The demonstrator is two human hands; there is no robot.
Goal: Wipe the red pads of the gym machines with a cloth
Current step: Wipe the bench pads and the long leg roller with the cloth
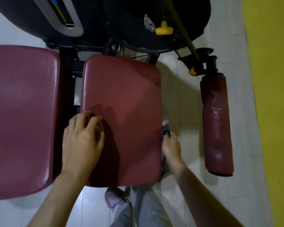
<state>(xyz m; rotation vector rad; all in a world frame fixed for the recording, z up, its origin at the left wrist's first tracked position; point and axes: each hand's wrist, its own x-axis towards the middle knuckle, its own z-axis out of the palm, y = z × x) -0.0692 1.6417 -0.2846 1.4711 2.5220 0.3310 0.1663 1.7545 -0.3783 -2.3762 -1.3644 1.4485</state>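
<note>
A red seat pad (126,99) fills the middle of the view. My left hand (83,138) rests on its near left part with the fingers bent, holding nothing. My right hand (171,147) is at the pad's right edge and grips a dark cloth (166,130), which lies against the pad's side; part of the cloth hangs below my wrist. A larger red pad (21,115) sits to the left. A red roller pad (217,125) stands apart on the right.
The dark machine frame (131,22) with a yellow knob (164,29) rises behind the pads. Pale floor tiles (184,99) lie between seat and roller. A yellow wall (272,79) runs along the right. My leg and shoe (113,199) are below the seat.
</note>
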